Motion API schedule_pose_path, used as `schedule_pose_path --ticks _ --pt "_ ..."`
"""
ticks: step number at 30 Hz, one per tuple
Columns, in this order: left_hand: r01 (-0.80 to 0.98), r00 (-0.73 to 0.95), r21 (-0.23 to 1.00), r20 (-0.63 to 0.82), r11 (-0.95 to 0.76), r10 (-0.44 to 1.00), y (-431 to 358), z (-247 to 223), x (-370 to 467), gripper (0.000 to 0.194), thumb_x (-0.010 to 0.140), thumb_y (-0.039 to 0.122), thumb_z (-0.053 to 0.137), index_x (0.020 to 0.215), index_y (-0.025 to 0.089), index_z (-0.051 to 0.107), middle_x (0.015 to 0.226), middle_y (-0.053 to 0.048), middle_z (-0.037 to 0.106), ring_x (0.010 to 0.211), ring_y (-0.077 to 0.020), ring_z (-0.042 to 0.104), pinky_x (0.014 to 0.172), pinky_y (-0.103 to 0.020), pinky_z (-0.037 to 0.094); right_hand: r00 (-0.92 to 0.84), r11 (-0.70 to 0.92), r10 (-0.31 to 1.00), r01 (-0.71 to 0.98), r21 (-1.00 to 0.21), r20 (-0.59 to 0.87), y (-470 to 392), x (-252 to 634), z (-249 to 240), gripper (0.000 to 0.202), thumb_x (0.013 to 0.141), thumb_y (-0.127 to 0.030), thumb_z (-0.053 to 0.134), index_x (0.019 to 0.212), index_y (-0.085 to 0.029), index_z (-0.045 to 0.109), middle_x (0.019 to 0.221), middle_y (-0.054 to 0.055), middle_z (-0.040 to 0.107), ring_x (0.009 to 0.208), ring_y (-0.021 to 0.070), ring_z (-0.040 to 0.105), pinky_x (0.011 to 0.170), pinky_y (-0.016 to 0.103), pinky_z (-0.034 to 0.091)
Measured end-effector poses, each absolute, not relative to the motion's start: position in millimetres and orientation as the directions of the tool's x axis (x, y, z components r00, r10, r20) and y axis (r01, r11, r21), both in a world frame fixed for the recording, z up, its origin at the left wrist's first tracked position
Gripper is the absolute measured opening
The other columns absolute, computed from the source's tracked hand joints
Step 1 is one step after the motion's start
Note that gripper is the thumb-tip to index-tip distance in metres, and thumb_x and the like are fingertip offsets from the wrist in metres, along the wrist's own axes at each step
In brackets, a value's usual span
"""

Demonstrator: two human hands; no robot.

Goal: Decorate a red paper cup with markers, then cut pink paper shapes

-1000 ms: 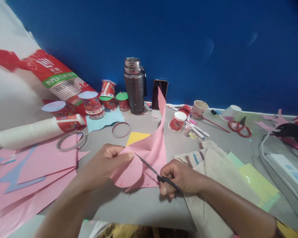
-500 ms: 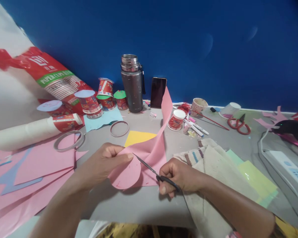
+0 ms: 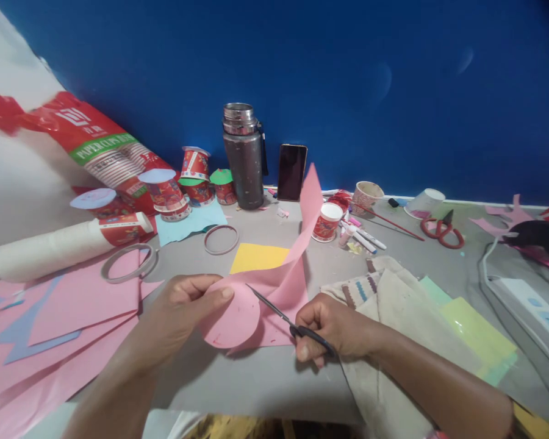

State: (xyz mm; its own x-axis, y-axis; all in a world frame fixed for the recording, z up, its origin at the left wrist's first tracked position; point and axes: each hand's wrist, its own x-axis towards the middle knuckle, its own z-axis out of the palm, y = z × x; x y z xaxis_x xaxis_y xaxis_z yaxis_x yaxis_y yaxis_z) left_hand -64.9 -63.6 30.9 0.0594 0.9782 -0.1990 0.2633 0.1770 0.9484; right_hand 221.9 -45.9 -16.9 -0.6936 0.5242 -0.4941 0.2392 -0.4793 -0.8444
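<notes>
My left hand pinches a sheet of pink paper between thumb and fingers. The pinched part has a rounded, cut edge, and a long strip of the paper curls up towards the back. In my right hand is a pair of scissors with dark handles. Their blades point up and left, the tip at the upper edge of the rounded part. Whether the blades are fully closed is hard to see. A yellow sheet lies partly under the pink paper.
A steel flask, a phone and decorated paper cups stand along the back. To the left lie pink sheets and tape rolls. At right are a cloth, red scissors and a power strip.
My left thumb has slid a little left along the pink paper, away from the scissors' tip. The scissors remain nearly in place, and the view has shifted slightly.
</notes>
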Motion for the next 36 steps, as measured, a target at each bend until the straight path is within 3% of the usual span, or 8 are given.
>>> schedule_pose_path --ticks 8,15,21,31,36 --pt "0.125 0.032 0.958 -0.263 0.257 0.964 -65.6 30.2 -56.9 0.039 0.072 0.052 0.089 0.067 0.017 0.072 0.062 -0.004 0.068 0.059 -0.0207 0.061 0.053 -0.030 0.049 -0.695 -0.486 0.526 0.227 -0.844 -0.490 -46.0 221.7 -19.2 0.068 0.049 -0.072 0.100 0.066 -0.014 0.068 0.052 -0.001 0.064 0.045 0.0089 0.054 0.045 0.019 0.034" --pt "0.121 0.055 0.954 -0.283 0.275 0.957 -64.5 28.4 -57.5 0.041 0.075 0.052 0.087 0.066 0.017 0.069 0.067 -0.004 0.069 0.060 -0.0178 0.057 0.053 -0.028 0.045 -0.691 -0.483 0.519 0.249 -0.840 -0.503 -46.0 222.7 -21.2 0.070 0.050 -0.076 0.098 0.066 -0.015 0.068 0.051 -0.002 0.064 0.040 0.0054 0.043 0.042 0.020 0.028" --pt "0.174 0.076 0.945 -0.292 0.276 0.953 -62.4 25.0 -60.5 0.041 0.078 0.054 0.083 0.067 0.017 0.070 0.066 -0.005 0.068 0.060 -0.0177 0.056 0.053 -0.027 0.043 -0.717 -0.493 0.505 0.217 -0.842 -0.480 -45.8 222.1 -23.5 0.068 0.051 -0.074 0.099 0.068 -0.014 0.070 0.054 -0.001 0.066 0.047 0.0086 0.054 0.046 0.019 0.034" --pt "0.174 0.095 0.942 -0.306 0.287 0.947 -61.5 28.3 -58.7 0.033 0.074 0.048 0.085 0.068 0.017 0.075 0.065 -0.005 0.072 0.060 -0.0206 0.062 0.052 -0.028 0.048 -0.698 -0.504 0.506 0.237 -0.831 -0.506 -46.8 222.0 -20.1 0.069 0.049 -0.073 0.099 0.067 -0.014 0.068 0.050 -0.002 0.062 0.043 0.0079 0.050 0.044 0.020 0.031" --pt "0.108 0.109 0.933 -0.354 0.342 0.929 -61.8 31.5 -55.7 0.032 0.069 0.045 0.089 0.068 0.016 0.077 0.064 -0.004 0.070 0.056 -0.0160 0.056 0.052 -0.025 0.042 -0.702 -0.524 0.495 0.230 -0.820 -0.512 -47.3 220.1 -17.0 0.069 0.046 -0.073 0.100 0.065 -0.015 0.067 0.049 -0.004 0.060 0.043 0.0076 0.049 0.045 0.020 0.031"
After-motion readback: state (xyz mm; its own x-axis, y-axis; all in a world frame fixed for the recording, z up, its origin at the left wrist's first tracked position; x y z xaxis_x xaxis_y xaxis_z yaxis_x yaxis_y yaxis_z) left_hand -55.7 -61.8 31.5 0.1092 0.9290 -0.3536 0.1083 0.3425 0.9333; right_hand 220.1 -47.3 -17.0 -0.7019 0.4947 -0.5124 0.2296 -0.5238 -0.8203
